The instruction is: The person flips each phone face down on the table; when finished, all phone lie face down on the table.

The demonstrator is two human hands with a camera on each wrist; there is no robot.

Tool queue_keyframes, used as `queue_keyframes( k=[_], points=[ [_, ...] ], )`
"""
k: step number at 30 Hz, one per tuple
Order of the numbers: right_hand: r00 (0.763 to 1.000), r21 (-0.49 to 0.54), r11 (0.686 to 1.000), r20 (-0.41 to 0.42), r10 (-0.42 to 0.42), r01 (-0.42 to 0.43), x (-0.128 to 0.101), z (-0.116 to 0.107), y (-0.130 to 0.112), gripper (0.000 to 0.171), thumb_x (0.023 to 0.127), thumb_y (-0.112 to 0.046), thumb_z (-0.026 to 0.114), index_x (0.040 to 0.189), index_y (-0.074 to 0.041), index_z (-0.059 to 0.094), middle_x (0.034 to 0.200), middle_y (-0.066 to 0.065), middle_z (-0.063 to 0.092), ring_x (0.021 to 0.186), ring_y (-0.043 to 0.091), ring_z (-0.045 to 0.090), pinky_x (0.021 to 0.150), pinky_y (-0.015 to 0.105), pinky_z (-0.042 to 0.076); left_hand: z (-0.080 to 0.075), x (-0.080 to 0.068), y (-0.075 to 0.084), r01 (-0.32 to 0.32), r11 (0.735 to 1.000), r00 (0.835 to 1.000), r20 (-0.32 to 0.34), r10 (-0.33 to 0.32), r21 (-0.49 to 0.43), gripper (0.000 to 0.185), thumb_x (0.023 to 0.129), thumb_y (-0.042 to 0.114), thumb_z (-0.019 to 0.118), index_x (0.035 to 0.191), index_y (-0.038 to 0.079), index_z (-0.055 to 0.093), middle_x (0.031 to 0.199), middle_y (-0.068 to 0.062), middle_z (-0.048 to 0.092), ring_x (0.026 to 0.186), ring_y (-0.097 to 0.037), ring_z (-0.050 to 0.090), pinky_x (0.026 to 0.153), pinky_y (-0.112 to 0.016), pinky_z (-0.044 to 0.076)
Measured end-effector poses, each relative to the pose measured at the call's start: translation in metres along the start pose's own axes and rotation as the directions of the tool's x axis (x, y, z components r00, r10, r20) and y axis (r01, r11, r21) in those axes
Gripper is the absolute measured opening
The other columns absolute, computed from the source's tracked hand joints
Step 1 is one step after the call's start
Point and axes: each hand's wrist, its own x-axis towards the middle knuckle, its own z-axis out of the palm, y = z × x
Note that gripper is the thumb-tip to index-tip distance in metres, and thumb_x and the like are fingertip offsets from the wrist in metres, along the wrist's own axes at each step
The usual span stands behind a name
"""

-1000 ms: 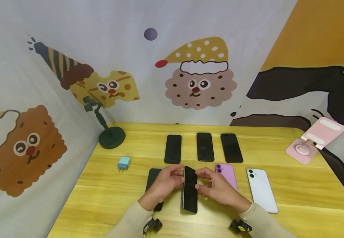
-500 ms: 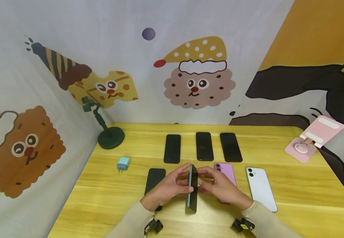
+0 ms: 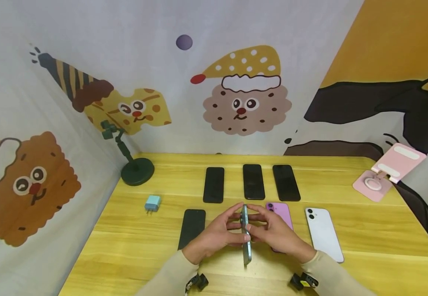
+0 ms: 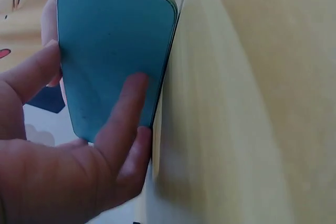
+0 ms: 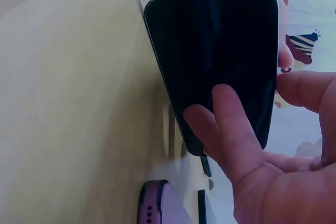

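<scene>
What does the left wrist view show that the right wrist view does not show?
Only the left wrist view shows the teal back of the phone, with the left hand and its fingers lying on it. Only the right wrist view shows the phone's dark screen, the right hand with its fingers on the glass, and a corner of the purple phone. Both views show the same phone held on edge over the yellow wooden table.

Yellow wooden table [image 3: 366, 242] carries phones [image 3: 253, 181], charger [image 3: 152, 203], two stands [image 3: 134, 170].
</scene>
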Motion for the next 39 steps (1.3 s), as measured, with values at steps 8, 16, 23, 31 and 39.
queue_keyframes(
  k=[8, 16, 23, 31, 39],
  points=[
    [0.999, -0.012, 0.999, -0.037, 0.038, -0.039, -0.004, 0.001, -0.001, 0.086, 0.101, -0.021, 0.075, 0.169, -0.007, 0.023, 0.146, 0.042, 0.052, 0.101, 0.030, 0.078, 0.071, 0.039, 0.067, 0.003, 0.003, -0.002, -0.050, 0.974, 0.999, 0.008, 0.049, 0.220, 0.090, 0.091, 0.012, 0.086, 0.162, 0.041, 0.040, 0.166, -0.016, 0.024, 0.125, -0.030, 0.058, 0.084, -0.037, 0.065],
    [0.998, 0.013, 0.999, -0.039, 0.050, -0.049, -0.003, 0.001, -0.003, 0.084, 0.101, -0.010, 0.072, 0.168, -0.001, 0.022, 0.148, 0.041, 0.051, 0.101, 0.031, 0.077, 0.067, 0.042, 0.066, 0.002, 0.002, 0.000, 0.004, 0.985, 0.999, -0.049, 0.005, 0.173, 0.082, 0.094, 0.008, 0.081, 0.162, 0.029, 0.043, 0.164, -0.017, 0.031, 0.123, -0.029, 0.059, 0.087, -0.039, 0.064],
    [0.998, 0.007, 0.999, -0.044, 0.047, -0.047, -0.005, -0.004, -0.001, 0.085, 0.099, -0.007, 0.071, 0.167, 0.000, 0.020, 0.146, 0.037, 0.056, 0.096, 0.029, 0.078, 0.061, 0.044, 0.065, 0.000, -0.001, -0.002, 0.047, 0.996, 0.993, -0.116, -0.037, 0.080, 0.081, 0.094, 0.008, 0.081, 0.163, 0.018, 0.040, 0.161, -0.015, 0.040, 0.114, -0.025, 0.062, 0.087, -0.046, 0.064],
    [0.998, 0.060, 0.998, -0.057, 0.027, -0.023, -0.001, -0.001, -0.006, 0.083, 0.100, -0.006, 0.069, 0.168, -0.005, 0.020, 0.147, 0.033, 0.058, 0.100, 0.030, 0.078, 0.068, 0.047, 0.066, -0.007, -0.004, -0.001, 0.063, 0.998, 0.995, -0.083, -0.063, -0.007, 0.082, 0.098, 0.008, 0.075, 0.166, 0.009, 0.028, 0.147, -0.023, 0.050, 0.110, -0.030, 0.071, 0.086, -0.049, 0.065],
    [0.996, 0.094, 0.996, -0.083, 0.018, -0.010, 0.000, 0.002, -0.011, 0.084, 0.101, -0.008, 0.070, 0.167, -0.006, 0.018, 0.151, 0.036, 0.051, 0.107, 0.034, 0.076, 0.070, 0.045, 0.067, -0.010, -0.003, -0.003, 0.029, 0.999, 0.995, -0.093, -0.028, 0.016, 0.078, 0.100, 0.003, 0.070, 0.166, 0.018, 0.032, 0.130, -0.019, 0.058, 0.102, -0.026, 0.070, 0.076, -0.041, 0.065]
  ],
)
